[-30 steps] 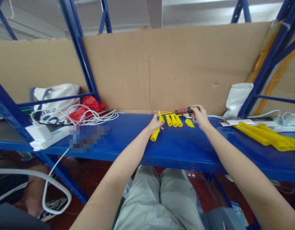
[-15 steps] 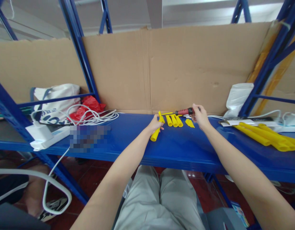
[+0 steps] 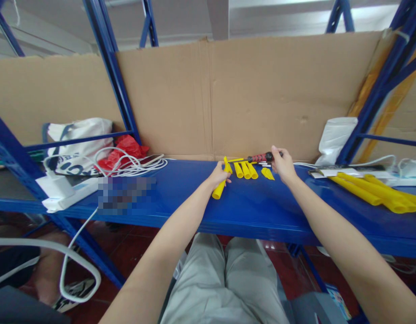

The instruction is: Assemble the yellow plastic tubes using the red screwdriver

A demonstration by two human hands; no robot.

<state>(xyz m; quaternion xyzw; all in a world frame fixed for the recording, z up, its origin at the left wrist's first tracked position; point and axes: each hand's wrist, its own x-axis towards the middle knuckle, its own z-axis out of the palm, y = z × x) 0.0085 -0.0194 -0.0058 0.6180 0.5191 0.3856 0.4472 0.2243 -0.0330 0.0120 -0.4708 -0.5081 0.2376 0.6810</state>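
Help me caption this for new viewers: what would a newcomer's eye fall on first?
Probably the bright yellow: a row of tubes at the centre of the blue shelf and a bundle of tubes at its right. Next, either side of that row, the left hand holding another tube and the right hand a screwdriver. At the left, crumpled red plastic stands out beside a white bag.

At the frame's centre the left hand (image 3: 217, 176) hides the middle of a yellow tube (image 3: 218, 190), the tip of the screwdriver (image 3: 260, 157) is too small to tell, a pixelated patch (image 3: 125, 197) blurs something centre-left, and another person (image 3: 48, 274) is cut off lower left.
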